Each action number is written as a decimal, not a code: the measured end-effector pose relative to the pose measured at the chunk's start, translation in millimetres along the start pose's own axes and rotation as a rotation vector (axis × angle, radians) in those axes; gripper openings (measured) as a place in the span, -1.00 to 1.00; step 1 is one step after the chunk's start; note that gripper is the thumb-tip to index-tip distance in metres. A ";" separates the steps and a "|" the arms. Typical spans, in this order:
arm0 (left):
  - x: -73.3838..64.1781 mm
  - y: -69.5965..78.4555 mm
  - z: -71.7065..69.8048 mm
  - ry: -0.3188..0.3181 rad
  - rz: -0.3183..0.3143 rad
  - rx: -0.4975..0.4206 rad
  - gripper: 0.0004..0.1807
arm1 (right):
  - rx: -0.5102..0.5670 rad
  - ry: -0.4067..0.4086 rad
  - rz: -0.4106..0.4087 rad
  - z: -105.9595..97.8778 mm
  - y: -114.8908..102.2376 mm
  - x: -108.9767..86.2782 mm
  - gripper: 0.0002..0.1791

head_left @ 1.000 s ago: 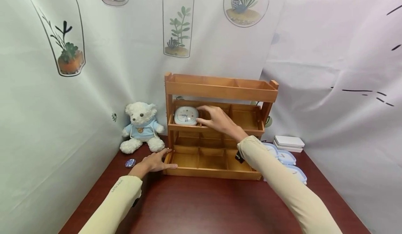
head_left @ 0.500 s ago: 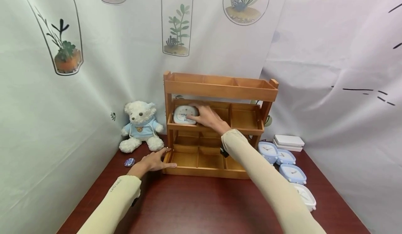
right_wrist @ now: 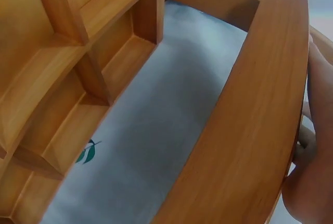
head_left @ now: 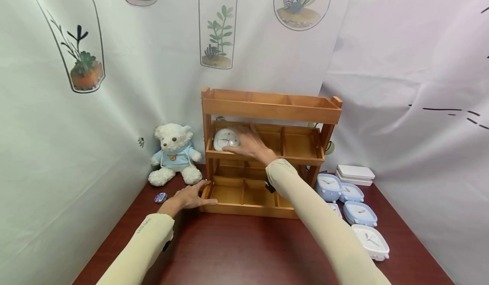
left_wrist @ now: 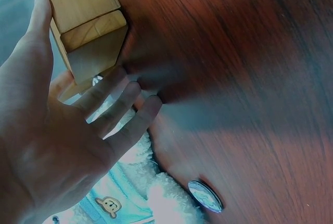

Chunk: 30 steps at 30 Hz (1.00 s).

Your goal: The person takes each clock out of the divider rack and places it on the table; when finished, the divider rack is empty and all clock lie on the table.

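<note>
In the head view, a white round-cornered alarm clock [head_left: 225,139] sits in the left compartment of the wooden shelf's [head_left: 271,111] middle tier. My right hand [head_left: 250,143] grips its right side, thumb in front and fingers toward the back; the fingertips are hard to make out. The right wrist view has only part of that hand [right_wrist: 320,156], behind a wooden board, and the clock is hidden there. My left hand [head_left: 189,196] touches the shelf's lower left corner. Up close in the left wrist view, its fingers are extended and the thumb lies along the wood [left_wrist: 83,5].
Several blue and white clocks [head_left: 360,213] stand on the table right of the shelf, near white flat boxes [head_left: 355,172]. A white teddy bear [head_left: 173,155] in a blue hoodie sits at the left, with a small round blue-patterned disc [head_left: 160,197] before it. Printed cloth walls surround the table.
My right hand has moved left onto the alarm clock and taken hold of it. The clock has turned slightly in its compartment. My left hand stays at the shelf corner.
</note>
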State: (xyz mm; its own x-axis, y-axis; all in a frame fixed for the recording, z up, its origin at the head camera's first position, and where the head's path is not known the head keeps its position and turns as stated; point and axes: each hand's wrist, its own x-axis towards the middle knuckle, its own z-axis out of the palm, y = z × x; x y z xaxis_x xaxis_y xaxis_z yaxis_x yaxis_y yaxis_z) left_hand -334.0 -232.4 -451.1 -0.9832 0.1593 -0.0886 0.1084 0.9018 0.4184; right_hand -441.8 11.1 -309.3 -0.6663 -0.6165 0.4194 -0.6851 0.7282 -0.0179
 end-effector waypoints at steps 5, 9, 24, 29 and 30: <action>1.5 2.0 -2.3 0.000 0.004 0.008 0.05 | 0.067 0.062 -0.052 -2.1 3.5 -1.0 0.03; 2.5 2.6 -2.9 0.002 0.010 0.009 0.06 | 0.129 0.087 -0.077 -4.6 4.7 -3.1 0.01; 1.4 -0.4 1.1 0.008 0.011 0.009 0.09 | 0.379 0.153 -0.106 -6.9 9.0 -16.7 -0.30; 1.2 -0.2 0.8 0.001 0.008 0.010 0.09 | 0.386 0.213 -0.197 -7.0 5.4 -21.8 -0.35; 1.0 -0.2 0.6 -0.001 0.005 0.011 0.09 | 0.381 0.226 -0.218 -7.2 5.0 -23.1 -0.36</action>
State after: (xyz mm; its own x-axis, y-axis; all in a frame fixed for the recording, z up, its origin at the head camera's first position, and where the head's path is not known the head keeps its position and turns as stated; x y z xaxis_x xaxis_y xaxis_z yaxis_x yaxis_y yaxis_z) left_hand -334.9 -232.2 -451.7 -0.9825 0.1642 -0.0874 0.1149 0.9053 0.4090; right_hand -427.7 31.2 -312.5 -0.4435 -0.6314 0.6361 -0.8887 0.4017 -0.2208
